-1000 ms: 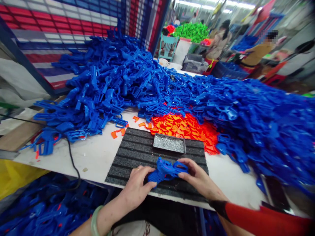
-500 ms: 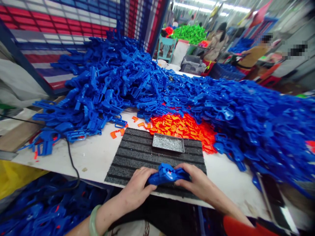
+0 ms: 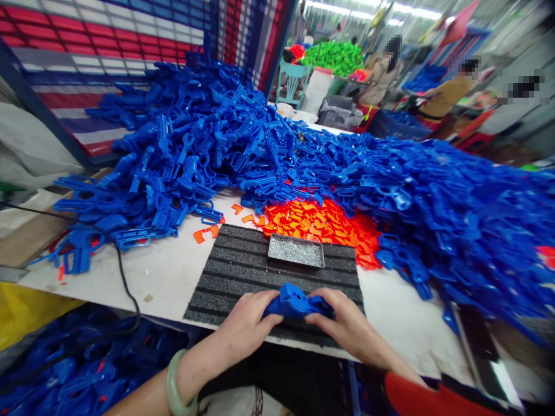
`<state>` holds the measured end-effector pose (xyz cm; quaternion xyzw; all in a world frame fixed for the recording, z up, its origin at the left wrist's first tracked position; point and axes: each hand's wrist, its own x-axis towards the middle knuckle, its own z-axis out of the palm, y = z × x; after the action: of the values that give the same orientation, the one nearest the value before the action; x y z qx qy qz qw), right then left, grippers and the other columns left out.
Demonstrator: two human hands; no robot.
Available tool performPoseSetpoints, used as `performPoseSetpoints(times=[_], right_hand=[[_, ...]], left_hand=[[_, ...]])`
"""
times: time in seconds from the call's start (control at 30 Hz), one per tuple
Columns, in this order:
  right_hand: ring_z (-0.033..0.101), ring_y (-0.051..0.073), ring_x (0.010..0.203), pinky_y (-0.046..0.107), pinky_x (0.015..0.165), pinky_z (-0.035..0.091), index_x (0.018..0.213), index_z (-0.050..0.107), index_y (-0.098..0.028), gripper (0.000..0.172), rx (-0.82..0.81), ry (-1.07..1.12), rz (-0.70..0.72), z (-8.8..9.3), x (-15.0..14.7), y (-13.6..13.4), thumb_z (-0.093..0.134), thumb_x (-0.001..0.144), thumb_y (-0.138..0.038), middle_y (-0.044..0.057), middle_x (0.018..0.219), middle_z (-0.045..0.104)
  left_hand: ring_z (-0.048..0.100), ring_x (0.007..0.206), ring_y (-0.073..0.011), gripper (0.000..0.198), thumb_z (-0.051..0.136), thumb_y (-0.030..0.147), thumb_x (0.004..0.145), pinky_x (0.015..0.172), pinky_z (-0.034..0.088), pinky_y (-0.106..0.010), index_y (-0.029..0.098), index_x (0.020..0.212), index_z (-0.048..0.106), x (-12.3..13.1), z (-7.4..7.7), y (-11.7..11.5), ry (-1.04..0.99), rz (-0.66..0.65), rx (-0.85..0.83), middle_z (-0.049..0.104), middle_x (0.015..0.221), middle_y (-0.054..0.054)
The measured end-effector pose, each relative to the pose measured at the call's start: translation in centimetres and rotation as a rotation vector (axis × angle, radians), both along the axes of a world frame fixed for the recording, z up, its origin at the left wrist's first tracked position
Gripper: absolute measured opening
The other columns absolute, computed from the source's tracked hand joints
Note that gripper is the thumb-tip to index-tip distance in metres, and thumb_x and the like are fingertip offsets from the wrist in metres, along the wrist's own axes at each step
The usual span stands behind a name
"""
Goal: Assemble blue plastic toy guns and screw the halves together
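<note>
Both hands hold a moulded blue plastic part [image 3: 293, 303] over the front of a dark ribbed mat [image 3: 225, 283]. My left hand [image 3: 245, 319] grips its left end, and my right hand [image 3: 342, 315] covers its right end. Much of the part is hidden by my fingers. Just beyond it, a shallow metal tray [image 3: 296, 251] of small silvery pieces sits on the mat. Orange plastic pieces [image 3: 321, 224] lie heaped behind the tray, beneath a huge mound of blue plastic parts [image 3: 217, 150].
The white table [image 3: 147, 280] has a black cable [image 3: 125, 283] running over its left edge. More blue parts [image 3: 87, 361] lie heaped below at the left. Two co-workers [image 3: 381, 72] [image 3: 446, 95] sit at the back right, near a green heap [image 3: 333, 59].
The blue part has turned in my hands, and my hands have come closer together around it. The tray, mat and heaps stay in place, apart from a slight shift of the view.
</note>
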<state>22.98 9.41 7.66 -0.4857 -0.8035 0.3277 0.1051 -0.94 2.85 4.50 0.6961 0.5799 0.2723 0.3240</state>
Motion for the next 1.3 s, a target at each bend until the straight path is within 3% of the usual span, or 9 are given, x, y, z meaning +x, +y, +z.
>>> performPoseSetpoints(times=[0.13, 0.23, 0.4, 0.53, 0.67, 0.77, 0.93, 1.1, 1.3], right_hand=[[0.065, 0.021, 0.083, 0.032, 0.074, 0.051, 0.101, 0.064, -0.026, 0.024, -0.132, 0.043, -0.010, 0.3, -0.4, 0.7, 0.068, 0.080, -0.037, 0.000, 0.087, 0.071], [0.066, 0.020, 0.091, 0.034, 0.082, 0.053, 0.118, 0.057, -0.026, 0.038, -0.192, 0.162, -0.048, -0.7, -0.6, 1.4, 0.066, 0.082, -0.036, 0.001, 0.099, 0.070], [0.060, 0.024, 0.110, 0.042, 0.099, 0.049, 0.122, 0.059, -0.024, 0.042, 0.076, 0.224, -0.099, -3.6, -0.8, 2.3, 0.064, 0.084, -0.041, 0.008, 0.118, 0.063], [0.059, 0.026, 0.107, 0.046, 0.096, 0.050, 0.115, 0.065, -0.025, 0.032, 0.359, 0.156, -0.109, -3.4, -0.9, 3.4, 0.060, 0.088, -0.042, 0.010, 0.112, 0.062], [0.060, 0.024, 0.098, 0.041, 0.089, 0.051, 0.108, 0.069, -0.024, 0.026, 0.505, 0.085, -0.006, -1.9, -2.0, 6.1, 0.047, 0.095, -0.030, 0.009, 0.103, 0.066], [0.060, 0.023, 0.095, 0.038, 0.086, 0.049, 0.108, 0.070, -0.023, 0.024, 0.464, -0.108, 0.058, -1.4, -3.6, 8.5, 0.054, 0.092, -0.024, 0.009, 0.101, 0.067], [0.062, 0.020, 0.078, 0.029, 0.070, 0.045, 0.085, 0.074, -0.020, 0.013, 0.383, -0.273, 0.012, -1.6, -5.2, 10.8, 0.065, 0.085, -0.029, 0.006, 0.082, 0.067], [0.062, 0.019, 0.084, 0.029, 0.074, 0.043, 0.087, 0.071, -0.021, 0.015, 0.379, -0.271, -0.001, -1.8, -4.9, 10.4, 0.059, 0.090, -0.029, 0.005, 0.088, 0.069], [0.060, 0.021, 0.093, 0.030, 0.083, 0.043, 0.098, 0.067, -0.019, 0.017, 0.399, -0.263, -0.008, -2.1, -5.2, 9.9, 0.052, 0.094, -0.025, 0.007, 0.095, 0.068]], left_hand=[[0.063, 0.106, -0.0191, 0.034, 0.057, 0.030, 0.090, 0.092, 0.049, -0.030, 0.022, 0.123, 0.059, -0.4, 1.1, 1.1, -0.077, -0.050, -0.060, 0.066, 0.119, -0.004], [0.062, 0.095, -0.0200, 0.026, 0.056, 0.031, 0.091, 0.087, 0.049, -0.033, 0.023, 0.115, 0.062, 0.3, 1.3, 1.2, 0.006, -0.007, -0.027, 0.068, 0.105, -0.003], [0.059, 0.091, -0.0234, 0.027, 0.052, 0.038, 0.094, 0.086, 0.047, -0.039, 0.018, 0.108, 0.064, 1.3, -0.6, 0.4, 0.288, 0.125, 0.104, 0.063, 0.094, -0.007], [0.060, 0.083, -0.0198, 0.029, 0.049, 0.045, 0.096, 0.078, 0.047, -0.032, 0.020, 0.101, 0.063, 0.6, -0.6, 0.8, 0.381, 0.134, 0.189, 0.061, 0.087, -0.004], [0.059, 0.092, -0.0203, 0.030, 0.043, 0.040, 0.099, 0.085, 0.045, -0.033, 0.020, 0.094, 0.065, 0.4, 2.5, 4.3, 0.480, 0.207, 0.257, 0.063, 0.092, -0.006], [0.058, 0.099, -0.0225, 0.026, 0.043, 0.025, 0.098, 0.088, 0.044, -0.035, 0.020, 0.097, 0.068, 1.3, 4.5, 8.7, 0.595, 0.094, 0.231, 0.066, 0.098, -0.007], [0.062, 0.097, -0.0296, 0.014, 0.066, 0.025, 0.082, 0.082, 0.047, -0.037, 0.013, 0.082, 0.073, 2.3, 4.1, 14.0, 0.643, 0.070, 0.132, 0.070, 0.087, -0.014], [0.064, 0.094, -0.0258, 0.015, 0.060, 0.021, 0.085, 0.083, 0.047, -0.035, 0.016, 0.083, 0.074, 1.7, 3.4, 14.2, 0.605, 0.063, 0.111, 0.071, 0.084, -0.011], [0.062, 0.099, -0.0303, 0.022, 0.057, 0.026, 0.090, 0.088, 0.045, -0.041, 0.010, 0.087, 0.072, 1.5, 3.3, 13.8, 0.485, 0.095, 0.125, 0.070, 0.092, -0.017]])
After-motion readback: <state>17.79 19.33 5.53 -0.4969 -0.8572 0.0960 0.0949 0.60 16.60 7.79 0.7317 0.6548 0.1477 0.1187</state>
